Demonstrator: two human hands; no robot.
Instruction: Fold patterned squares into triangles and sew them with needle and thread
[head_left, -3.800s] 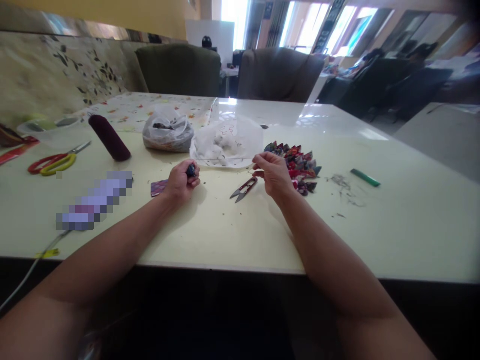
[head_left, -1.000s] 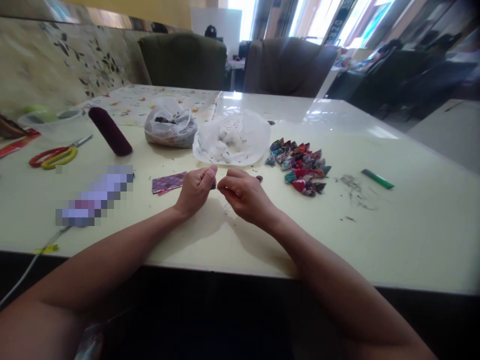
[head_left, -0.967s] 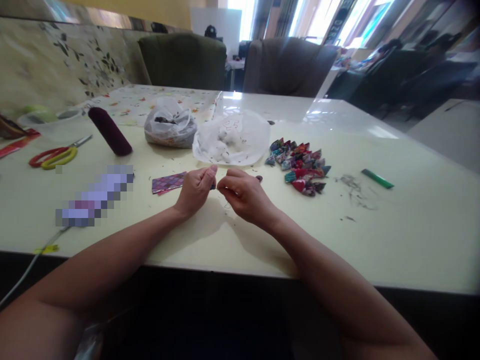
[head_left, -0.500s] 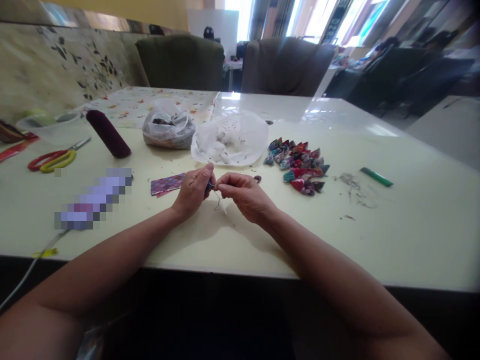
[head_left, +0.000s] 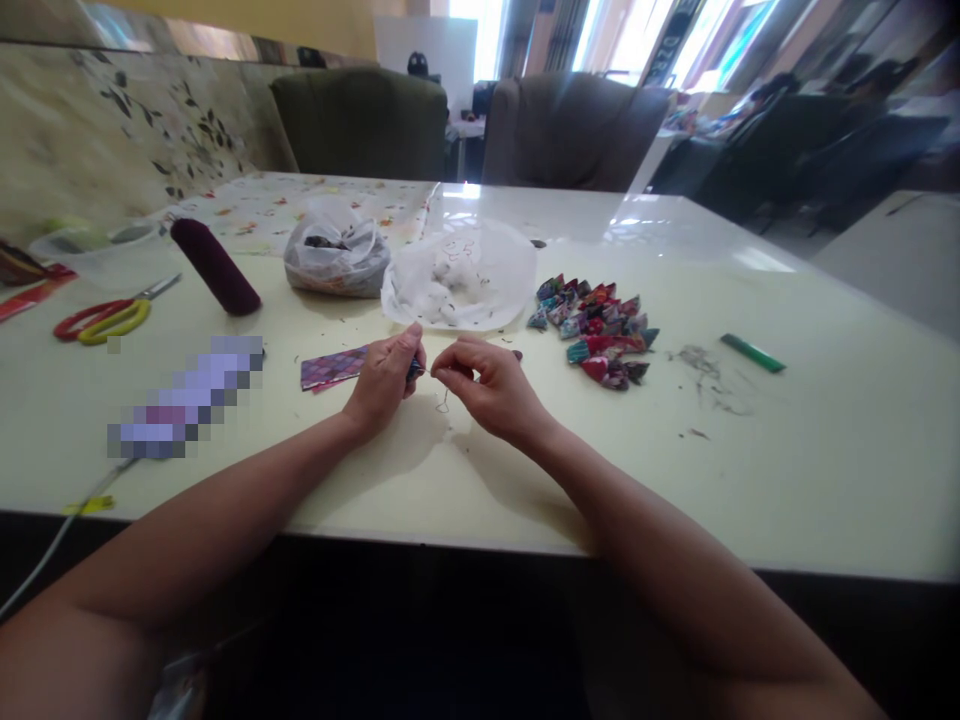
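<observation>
My left hand (head_left: 381, 380) is closed on a small dark blue piece of cloth (head_left: 414, 371), mostly hidden by the fingers. Close against it, my right hand (head_left: 487, 385) pinches a fine sewing thread between thumb and forefinger; whether a needle is in the pinch is too small to tell. A loose loop of dark thread (head_left: 443, 402) dangles below the fingertips. Behind my left hand lies a purple patterned fabric strip (head_left: 334, 368). Right of my hands sits a cluster of small stuffed patchwork pieces (head_left: 600, 325) in mixed colours.
Beyond my hands are a white bag with fluffy stuffing (head_left: 459, 280) and a grey-filled plastic bag (head_left: 336, 255). Leftward are a maroon thread cone (head_left: 216, 268), red-and-yellow scissors (head_left: 112, 320) and a blurred-out corded object (head_left: 191, 400). A green cutter-like object (head_left: 753, 353) lies right, near thread scraps (head_left: 709, 375).
My right hand has turned slightly, its knuckles higher and its fingers more curled at the cloth. The hanging thread loop has shifted a little right. My left hand keeps its grip.
</observation>
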